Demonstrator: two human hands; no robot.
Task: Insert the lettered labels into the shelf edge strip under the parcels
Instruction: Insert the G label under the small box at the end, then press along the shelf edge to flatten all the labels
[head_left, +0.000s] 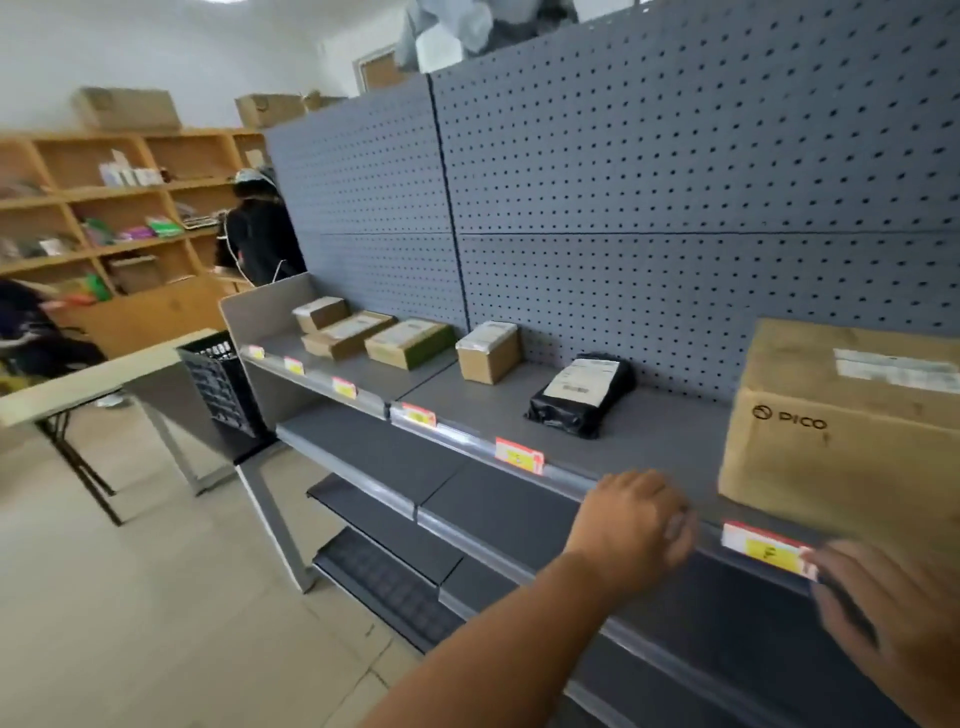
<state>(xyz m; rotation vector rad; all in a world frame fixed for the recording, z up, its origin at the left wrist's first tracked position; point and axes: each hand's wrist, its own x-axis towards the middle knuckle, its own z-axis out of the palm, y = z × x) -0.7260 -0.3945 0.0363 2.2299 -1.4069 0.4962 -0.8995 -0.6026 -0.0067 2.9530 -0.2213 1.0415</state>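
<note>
A grey shelf carries several parcels: small cardboard boxes (488, 349), a black bag (582, 395) and a large PICO box (841, 431). Along its front runs the edge strip (571, 475) with several red-and-yellow labels in it, one of them (518, 456) under the black bag. The nearest label (763, 548), marked F, sits in the strip under the PICO box. My left hand (636, 525) is at the strip left of that label, fingers curled. My right hand (893, 618) touches the label's right end with its fingertips and holds a dark pen-like thing.
Lower grey shelves (395, 467) jut out below. A black crate (223, 379) stands at the shelf's left end beside a folding table (78, 384). Wooden shelving (119, 218) and a person in black (260, 234) are at the back.
</note>
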